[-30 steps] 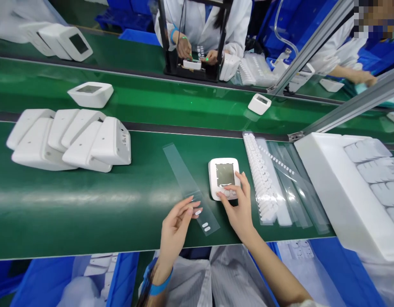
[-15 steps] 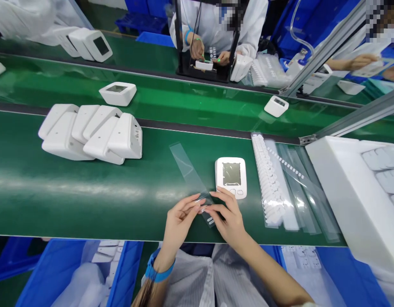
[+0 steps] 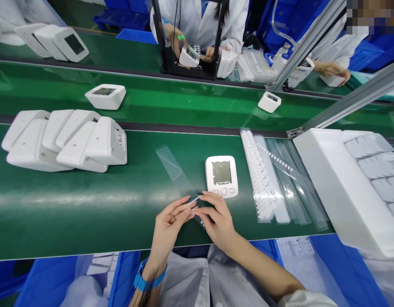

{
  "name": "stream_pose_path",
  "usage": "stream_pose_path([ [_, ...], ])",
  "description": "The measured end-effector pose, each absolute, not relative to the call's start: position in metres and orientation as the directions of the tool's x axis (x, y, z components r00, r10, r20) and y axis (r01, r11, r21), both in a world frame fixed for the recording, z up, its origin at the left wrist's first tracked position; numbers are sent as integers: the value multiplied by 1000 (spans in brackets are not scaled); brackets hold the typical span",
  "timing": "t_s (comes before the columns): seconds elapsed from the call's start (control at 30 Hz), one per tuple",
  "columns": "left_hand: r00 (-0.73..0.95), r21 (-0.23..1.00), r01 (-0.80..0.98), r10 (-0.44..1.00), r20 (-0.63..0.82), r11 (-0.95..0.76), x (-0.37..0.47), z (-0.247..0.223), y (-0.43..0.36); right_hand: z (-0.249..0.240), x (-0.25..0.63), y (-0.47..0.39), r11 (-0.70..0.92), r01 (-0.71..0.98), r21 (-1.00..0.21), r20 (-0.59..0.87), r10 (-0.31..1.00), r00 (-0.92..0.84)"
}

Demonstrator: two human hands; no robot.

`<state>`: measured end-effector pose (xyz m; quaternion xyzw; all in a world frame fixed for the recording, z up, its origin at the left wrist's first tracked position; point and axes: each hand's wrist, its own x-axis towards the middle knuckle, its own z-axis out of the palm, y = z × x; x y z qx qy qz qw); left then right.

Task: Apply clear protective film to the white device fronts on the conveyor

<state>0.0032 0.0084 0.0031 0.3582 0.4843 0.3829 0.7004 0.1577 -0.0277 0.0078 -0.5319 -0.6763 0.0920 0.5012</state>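
A clear plastic strip point(image 3: 173, 168) slants across the green table, with small white pads on its near end. My left hand point(image 3: 171, 217), wearing a blue wristband, is closed on the strip near that end, thumb against fingers. Opposite it, my right hand point(image 3: 217, 219) also pinches the strip, its fingertips meeting the left ones. Whether a small white pad sits between the fingertips is hard to see. Just beyond my right hand, a white monitor unit point(image 3: 221, 175) with a grey screen and several buttons lies face up.
Several white units point(image 3: 71, 140) lean together at left. Strips of white pads point(image 3: 264, 179) lie at right, beside a white foam box point(image 3: 315, 170). Behind a dark ledge, a green belt point(image 3: 184, 100) carries two units. Across it, a co-worker's hands point(image 3: 176, 40) handle a unit inside a black frame.
The view has shifted a little. My hands stay together on the strip, which now bends up between the fingertips. Across the belt, the co-worker has tilted the unit up.
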Motion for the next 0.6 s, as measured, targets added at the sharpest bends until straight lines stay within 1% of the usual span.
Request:
stream_pose_path([
  [0.2,208,870,-195,886,-414,452,2,1,6,7,154,-28,343,611,-713,517,847,127],
  [0.43,222,837,-253,871,-439,486,-2,0,6,3,150,-32,396,637,-661,576,812,94],
  [0.6,182,861,-200,881,-437,468,-5,-1,5,4,147,-32,370,595,-714,542,830,135],
])
